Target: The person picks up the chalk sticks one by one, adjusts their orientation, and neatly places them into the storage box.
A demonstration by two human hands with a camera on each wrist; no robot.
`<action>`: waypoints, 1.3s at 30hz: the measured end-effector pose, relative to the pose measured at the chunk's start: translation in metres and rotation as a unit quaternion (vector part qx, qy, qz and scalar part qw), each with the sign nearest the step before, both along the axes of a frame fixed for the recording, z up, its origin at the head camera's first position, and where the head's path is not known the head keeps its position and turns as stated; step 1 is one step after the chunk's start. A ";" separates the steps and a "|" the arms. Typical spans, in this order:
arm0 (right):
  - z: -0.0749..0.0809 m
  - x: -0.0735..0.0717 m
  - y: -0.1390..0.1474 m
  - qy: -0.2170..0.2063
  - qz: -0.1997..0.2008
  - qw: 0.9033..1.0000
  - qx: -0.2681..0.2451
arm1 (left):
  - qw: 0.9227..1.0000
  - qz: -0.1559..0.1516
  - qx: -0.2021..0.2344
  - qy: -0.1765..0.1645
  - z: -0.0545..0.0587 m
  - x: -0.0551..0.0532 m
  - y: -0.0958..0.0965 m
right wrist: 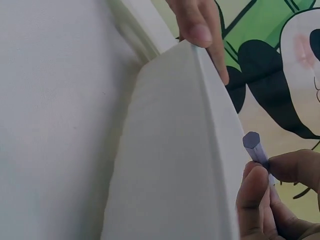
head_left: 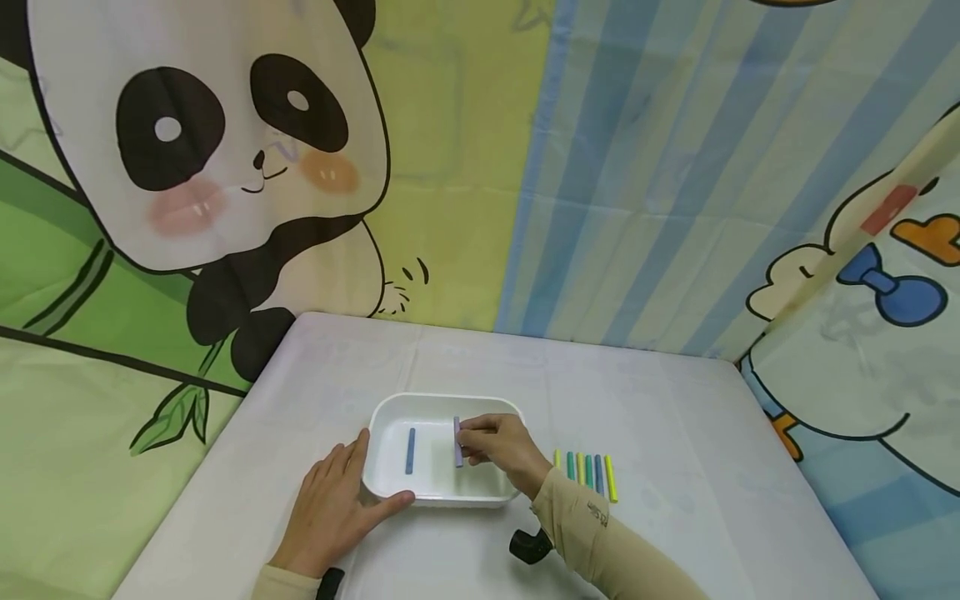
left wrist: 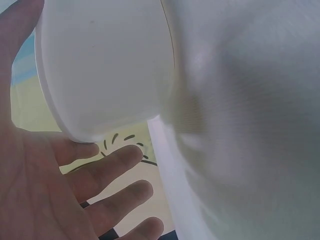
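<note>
My right hand (head_left: 501,446) pinches a slim purple stick (head_left: 457,454) between thumb and fingers over the white tray (head_left: 465,502). In the right wrist view the purple stick (right wrist: 253,144) shows a flat six-sided end. A blue stick (head_left: 410,451) lies lengthwise in the left part of the tray. My left hand (head_left: 330,504) is at the tray's left side, its fingers spread and fairly straight, with the thumb along the near rim. In the left wrist view, the left hand's fingertips (left wrist: 135,155) lie by the tray's outer wall (left wrist: 110,70).
Right of the tray, several yellow, green and blue sticks (head_left: 589,472) lie in a row, partly behind the right forearm. A black device (head_left: 529,547) shows by the right sleeve. Printed curtains (head_left: 450,250) border the white-covered table (head_left: 675,417) at the back and sides.
</note>
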State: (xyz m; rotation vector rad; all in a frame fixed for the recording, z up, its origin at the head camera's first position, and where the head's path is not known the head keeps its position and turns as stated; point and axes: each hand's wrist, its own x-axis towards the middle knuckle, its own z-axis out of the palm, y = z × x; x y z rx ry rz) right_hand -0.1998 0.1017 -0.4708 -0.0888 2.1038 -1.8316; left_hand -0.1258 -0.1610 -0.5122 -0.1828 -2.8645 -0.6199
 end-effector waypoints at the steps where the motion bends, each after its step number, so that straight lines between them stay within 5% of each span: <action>1: -0.002 -0.001 -0.004 -0.003 -0.001 1.000 0.003 | 1.000 0.000 0.000 0.000 0.000 0.000 0.000; 9: -0.018 -0.006 -0.031 -0.022 -0.020 0.999 0.011 | 1.000 0.010 -0.009 -0.017 0.001 0.002 -0.001; 18: -0.030 -0.011 -0.054 -0.016 -0.042 0.998 0.053 | 1.000 0.002 -0.003 0.001 -0.001 0.001 -0.001; 24: -0.033 -0.017 -0.061 0.003 -0.054 0.993 0.101 | 1.000 -0.001 -0.001 -0.001 -0.001 0.000 0.000; 39: -0.037 -0.023 -0.074 -0.008 -0.080 0.990 0.118 | 1.000 0.002 0.001 0.002 -0.002 -0.001 0.000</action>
